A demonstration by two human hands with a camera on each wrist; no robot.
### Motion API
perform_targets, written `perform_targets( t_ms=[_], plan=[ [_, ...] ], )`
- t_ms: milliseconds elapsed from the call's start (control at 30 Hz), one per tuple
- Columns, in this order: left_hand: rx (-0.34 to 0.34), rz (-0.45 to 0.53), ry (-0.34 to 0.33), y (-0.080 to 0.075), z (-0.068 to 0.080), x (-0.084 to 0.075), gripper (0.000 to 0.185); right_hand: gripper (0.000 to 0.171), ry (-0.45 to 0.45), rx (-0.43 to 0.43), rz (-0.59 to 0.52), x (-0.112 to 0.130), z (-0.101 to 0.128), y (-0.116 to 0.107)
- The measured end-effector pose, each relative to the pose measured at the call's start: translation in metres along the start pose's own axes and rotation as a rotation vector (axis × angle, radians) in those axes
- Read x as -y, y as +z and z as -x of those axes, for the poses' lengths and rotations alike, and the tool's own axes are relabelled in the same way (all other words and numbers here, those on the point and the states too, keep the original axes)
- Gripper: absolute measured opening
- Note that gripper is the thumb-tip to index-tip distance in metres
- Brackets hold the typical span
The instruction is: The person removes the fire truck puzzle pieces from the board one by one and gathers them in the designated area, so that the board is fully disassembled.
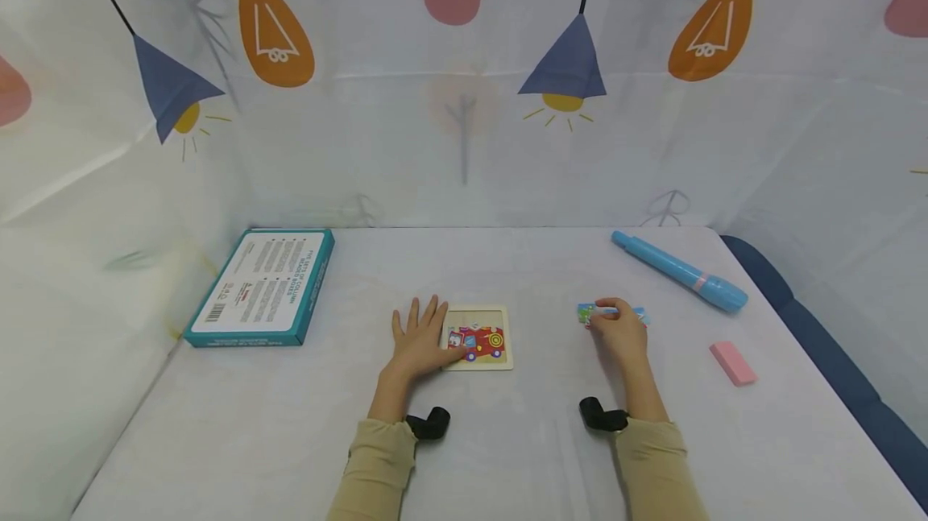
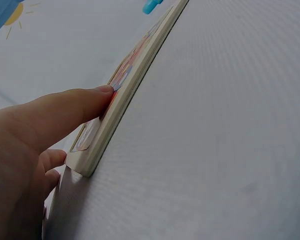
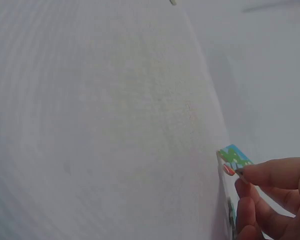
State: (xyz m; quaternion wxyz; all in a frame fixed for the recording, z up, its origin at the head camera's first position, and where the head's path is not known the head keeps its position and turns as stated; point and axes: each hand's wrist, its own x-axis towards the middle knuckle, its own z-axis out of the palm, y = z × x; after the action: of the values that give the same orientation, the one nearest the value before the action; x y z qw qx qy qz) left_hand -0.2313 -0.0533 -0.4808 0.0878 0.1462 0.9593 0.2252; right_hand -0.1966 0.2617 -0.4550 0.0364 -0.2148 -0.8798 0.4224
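Note:
A small wooden puzzle tray (image 1: 477, 337) with a red fire-engine picture lies at the table's middle. My left hand (image 1: 419, 336) rests flat beside its left edge, thumb tip on the picture; in the left wrist view the thumb (image 2: 65, 107) presses the tray (image 2: 120, 112). To the right, my right hand (image 1: 616, 332) curls its fingers round a blue-green puzzle piece (image 1: 589, 312). The right wrist view shows the fingers (image 3: 270, 175) pinching that piece (image 3: 232, 157), tilted up off the cloth.
A teal box (image 1: 263, 287) lies face down at the back left. A blue marker-shaped tube (image 1: 677, 270) lies at the back right, a pink eraser (image 1: 733, 362) in front of it. White printed cloth covers the table and walls; a dark blue seat edge (image 1: 834, 360) is at right.

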Motion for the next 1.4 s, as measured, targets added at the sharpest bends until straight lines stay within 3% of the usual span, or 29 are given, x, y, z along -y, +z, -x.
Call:
perform_targets(
  t_ms=[400,633,933,1200,1400],
  plan=[
    [0.01,-0.009,0.002,-0.001,0.001,0.0,0.091,0.034,-0.03,-0.123,0.156,-0.008,-0.004,-0.002],
    [0.011,-0.003,0.001,-0.001,0.0,-0.001,0.091,0.033,-0.041,-0.156,0.098,-0.004,-0.004,0.0],
    [-0.011,0.027,0.034,-0.001,0.001,0.0,0.086,0.03,-0.091,-0.107,-0.002,0.011,0.0,0.011],
    [-0.07,0.057,0.176,0.003,-0.002,0.0,0.053,0.026,-0.184,0.0,-0.114,0.025,0.01,0.034],
    [-0.067,0.071,0.216,0.005,-0.002,-0.001,0.033,0.026,-0.197,0.129,-0.053,0.037,0.018,0.056]
  ],
)
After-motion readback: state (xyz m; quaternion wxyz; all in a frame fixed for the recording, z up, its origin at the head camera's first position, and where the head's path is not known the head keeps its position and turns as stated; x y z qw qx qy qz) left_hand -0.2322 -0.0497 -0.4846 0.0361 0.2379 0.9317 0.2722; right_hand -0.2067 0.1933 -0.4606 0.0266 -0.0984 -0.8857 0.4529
